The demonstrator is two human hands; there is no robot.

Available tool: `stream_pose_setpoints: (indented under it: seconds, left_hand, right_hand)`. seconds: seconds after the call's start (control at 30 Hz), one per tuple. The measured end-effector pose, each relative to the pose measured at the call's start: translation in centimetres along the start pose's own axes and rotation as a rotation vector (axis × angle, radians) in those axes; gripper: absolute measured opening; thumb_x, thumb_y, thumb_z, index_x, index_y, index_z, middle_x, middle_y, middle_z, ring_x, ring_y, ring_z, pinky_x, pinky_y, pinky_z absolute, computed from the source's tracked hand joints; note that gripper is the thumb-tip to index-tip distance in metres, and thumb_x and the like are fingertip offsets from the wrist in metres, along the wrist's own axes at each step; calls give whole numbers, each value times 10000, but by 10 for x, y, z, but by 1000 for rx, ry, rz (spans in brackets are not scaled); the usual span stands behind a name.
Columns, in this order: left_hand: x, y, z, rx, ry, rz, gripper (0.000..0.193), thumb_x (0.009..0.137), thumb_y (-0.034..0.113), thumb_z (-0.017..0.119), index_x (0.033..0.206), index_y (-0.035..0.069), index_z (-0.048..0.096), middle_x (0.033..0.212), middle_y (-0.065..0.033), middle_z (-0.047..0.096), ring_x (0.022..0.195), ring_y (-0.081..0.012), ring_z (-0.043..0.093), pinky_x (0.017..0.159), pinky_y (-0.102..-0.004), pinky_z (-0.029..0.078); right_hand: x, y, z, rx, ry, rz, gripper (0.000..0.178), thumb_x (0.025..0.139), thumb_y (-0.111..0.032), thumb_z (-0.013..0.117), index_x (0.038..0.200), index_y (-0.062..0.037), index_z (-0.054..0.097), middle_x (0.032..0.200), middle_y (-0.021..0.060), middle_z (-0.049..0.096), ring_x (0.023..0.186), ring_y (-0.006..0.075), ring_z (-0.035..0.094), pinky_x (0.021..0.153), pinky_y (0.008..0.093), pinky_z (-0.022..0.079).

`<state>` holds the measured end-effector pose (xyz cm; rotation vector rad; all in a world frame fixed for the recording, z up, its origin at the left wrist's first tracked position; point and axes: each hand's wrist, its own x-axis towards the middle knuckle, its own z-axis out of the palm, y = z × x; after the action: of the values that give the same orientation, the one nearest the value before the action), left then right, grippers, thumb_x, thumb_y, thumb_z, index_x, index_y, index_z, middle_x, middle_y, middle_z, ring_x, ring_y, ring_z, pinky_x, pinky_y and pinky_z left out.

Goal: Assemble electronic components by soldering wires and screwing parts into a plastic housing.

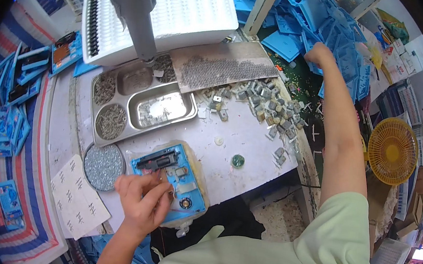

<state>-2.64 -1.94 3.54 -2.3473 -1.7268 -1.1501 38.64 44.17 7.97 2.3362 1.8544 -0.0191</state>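
Observation:
My left hand [143, 200] is closed in a pinch above a blue plastic panel [198, 182], and something small and dark shows at its fingertips. On this panel sit a long black part [157, 160], a small metal-cased block [181, 172], a pale rectangular piece [186, 187] and a round part with a dark ring [185, 202]. A lumpy, pale pad shows beneath it. Far to the right, my right hand [320, 54] reaches into a heap of blue plastic panels [333, 26], its curled fingers on a panel's edge and partly hidden.
A grey power screwdriver [134, 11] hangs over a steel tray [136, 129] with small metal parts. Behind it stands a white foam tray [194, 5]. Loose small motors [272, 105] lie beside a board of tiny pieces [191, 80]. A round dish [103, 166] holds screws.

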Motion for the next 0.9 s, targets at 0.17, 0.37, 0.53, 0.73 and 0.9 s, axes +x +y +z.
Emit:
stream_pose_setpoints:
  seconds: [0.17, 0.37, 0.53, 0.73, 0.9]
  left_hand:
    - [21, 1, 2, -219, 64, 51, 249, 733, 33, 733, 979, 67, 729, 947, -97, 634, 781, -267, 578, 725, -390, 441]
    - [52, -9, 2, -816, -23, -464, 571, 916, 244, 750, 1355, -53, 539, 1218, -118, 641, 868, -150, 611, 770, -314, 541]
    - [42, -17, -26, -1183, 93, -537, 444, 989, 227, 682, 1302, -66, 564, 1175, -160, 685, 1050, -194, 683, 862, -324, 576]
    - [16, -35, -41, -809, 127, -661, 484, 983, 234, 683, 1300, -104, 544, 1085, -165, 719, 905, -197, 730, 763, -295, 602]
    - [-19, -14, -12, -195, -75, -494, 826, 841, 305, 790, 1435, -135, 423, 693, -159, 644, 596, -276, 680, 553, -362, 517]
  right_hand:
    - [-48, 53, -92, 266, -19, -225, 345, 843, -284, 664, 1057, -15, 696, 784, 38, 634, 619, 170, 600, 540, 300, 499]
    - [-241, -11, -73, 1252, -123, -733, 377, 894, -176, 650, 1215, 22, 647, 975, -2, 673, 755, 24, 607, 614, 158, 460]
    - [-368, -126, 4, 1853, -583, -572, 418, 901, -125, 712, 1281, 19, 615, 988, 42, 686, 782, 67, 641, 616, 188, 509]
    - [-404, -151, 50, 1283, -143, -939, 506, 872, -98, 771, 1340, -43, 586, 936, 59, 674, 752, 79, 611, 599, 227, 507]
    - [-442, -101, 86, 1132, -242, -722, 541, 877, -80, 753, 1374, -29, 547, 873, 56, 656, 690, 82, 595, 603, 228, 493]
